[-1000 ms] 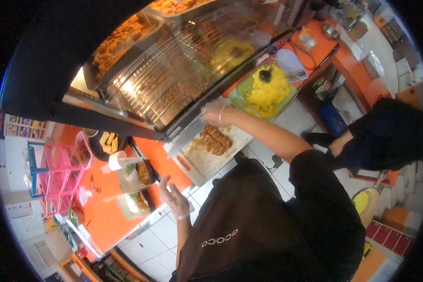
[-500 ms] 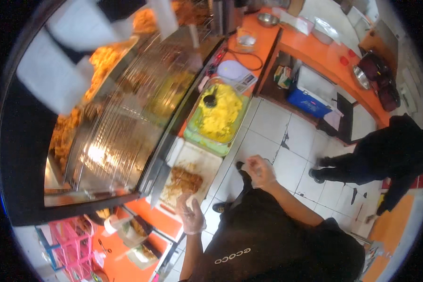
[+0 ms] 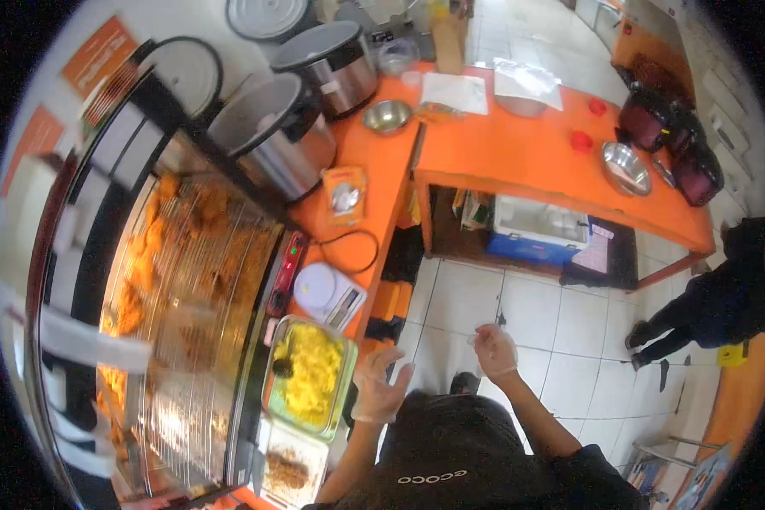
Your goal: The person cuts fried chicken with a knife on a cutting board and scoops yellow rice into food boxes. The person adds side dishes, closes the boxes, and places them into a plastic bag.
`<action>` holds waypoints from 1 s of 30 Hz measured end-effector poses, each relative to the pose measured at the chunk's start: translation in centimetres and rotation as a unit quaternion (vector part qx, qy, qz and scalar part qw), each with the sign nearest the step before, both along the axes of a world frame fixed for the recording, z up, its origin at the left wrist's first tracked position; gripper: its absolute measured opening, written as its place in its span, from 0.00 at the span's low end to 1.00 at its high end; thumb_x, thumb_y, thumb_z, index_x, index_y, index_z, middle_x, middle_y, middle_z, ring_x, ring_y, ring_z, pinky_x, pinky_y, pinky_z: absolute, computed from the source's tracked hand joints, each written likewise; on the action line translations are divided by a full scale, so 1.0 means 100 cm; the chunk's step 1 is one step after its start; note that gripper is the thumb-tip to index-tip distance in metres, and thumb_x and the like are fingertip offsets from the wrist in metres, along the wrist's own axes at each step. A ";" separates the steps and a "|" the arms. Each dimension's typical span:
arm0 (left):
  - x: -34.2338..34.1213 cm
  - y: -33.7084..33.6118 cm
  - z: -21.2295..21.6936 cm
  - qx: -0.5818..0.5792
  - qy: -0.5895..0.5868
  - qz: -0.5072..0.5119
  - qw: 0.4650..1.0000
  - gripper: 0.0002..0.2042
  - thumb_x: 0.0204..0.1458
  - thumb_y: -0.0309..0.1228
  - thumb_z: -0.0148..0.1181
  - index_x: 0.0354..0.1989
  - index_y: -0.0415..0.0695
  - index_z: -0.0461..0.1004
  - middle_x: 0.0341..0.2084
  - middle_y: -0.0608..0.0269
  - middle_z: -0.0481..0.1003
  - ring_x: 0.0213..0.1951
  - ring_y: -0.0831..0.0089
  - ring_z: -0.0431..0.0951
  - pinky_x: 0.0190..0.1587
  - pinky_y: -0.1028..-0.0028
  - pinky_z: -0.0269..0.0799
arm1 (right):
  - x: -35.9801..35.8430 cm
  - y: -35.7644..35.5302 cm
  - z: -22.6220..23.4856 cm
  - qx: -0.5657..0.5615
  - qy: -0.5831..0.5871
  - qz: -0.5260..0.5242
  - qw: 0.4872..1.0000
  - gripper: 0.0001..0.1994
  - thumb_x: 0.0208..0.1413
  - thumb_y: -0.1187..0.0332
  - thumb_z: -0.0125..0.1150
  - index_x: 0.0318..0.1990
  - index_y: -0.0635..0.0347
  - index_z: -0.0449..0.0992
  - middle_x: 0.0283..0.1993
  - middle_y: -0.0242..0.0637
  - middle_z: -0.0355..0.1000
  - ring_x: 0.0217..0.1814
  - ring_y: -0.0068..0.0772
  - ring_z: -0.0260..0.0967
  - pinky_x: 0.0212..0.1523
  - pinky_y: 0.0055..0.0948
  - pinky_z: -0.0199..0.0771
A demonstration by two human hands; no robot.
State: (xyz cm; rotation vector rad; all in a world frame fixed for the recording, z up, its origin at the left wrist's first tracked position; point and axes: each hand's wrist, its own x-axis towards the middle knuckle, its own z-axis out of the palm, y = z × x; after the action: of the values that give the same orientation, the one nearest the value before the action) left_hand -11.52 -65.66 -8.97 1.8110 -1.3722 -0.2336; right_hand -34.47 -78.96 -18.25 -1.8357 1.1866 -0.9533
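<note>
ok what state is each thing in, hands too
left hand: gloved, open, empty
right hand: gloved, partly curled
yellow food: heaped in an uncovered dish
brown food: lying on white board
near cooker: open
far cooker: open
blue cooler: looks open
left metal bowl: looks empty
display case: lit inside

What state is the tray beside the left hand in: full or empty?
The tray is well filled, not empty: yellow food covers most of it, leaving green edges bare.
</note>
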 end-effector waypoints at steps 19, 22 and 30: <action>0.141 -1.026 0.197 -0.012 -0.084 -0.108 0.990 0.20 0.53 0.39 0.67 0.49 0.38 0.81 0.45 0.54 0.82 0.45 0.63 0.82 0.50 0.66 0.75 | 0.112 -0.489 0.072 0.030 -0.034 -0.130 0.991 0.08 0.61 0.71 0.64 0.44 0.64 0.75 0.29 0.38 0.77 0.30 0.28 0.77 0.33 0.28 0.75; 0.128 -1.102 0.189 0.176 -0.135 -0.095 0.970 0.24 0.52 0.45 0.67 0.50 0.39 0.81 0.47 0.55 0.82 0.46 0.63 0.81 0.51 0.65 0.74 | 0.125 -0.548 0.086 0.029 -0.015 -0.153 0.988 0.08 0.61 0.71 0.63 0.45 0.63 0.75 0.30 0.38 0.78 0.30 0.27 0.77 0.32 0.27 0.74; 0.186 -1.191 0.146 0.376 -0.111 -0.216 0.894 0.29 0.57 0.55 0.48 0.45 0.40 0.81 0.51 0.49 0.80 0.52 0.56 0.81 0.50 0.58 0.76 | 0.175 -0.779 0.144 -0.340 0.005 -0.049 0.939 0.13 0.61 0.71 0.55 0.52 0.62 0.72 0.41 0.53 0.74 0.40 0.51 0.74 0.37 0.44 0.74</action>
State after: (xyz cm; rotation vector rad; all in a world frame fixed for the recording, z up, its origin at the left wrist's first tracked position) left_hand 7.08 -184.72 5.60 2.1514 -2.0323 -0.9254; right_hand -16.96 -156.81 -3.88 -2.3180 1.0312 -1.5535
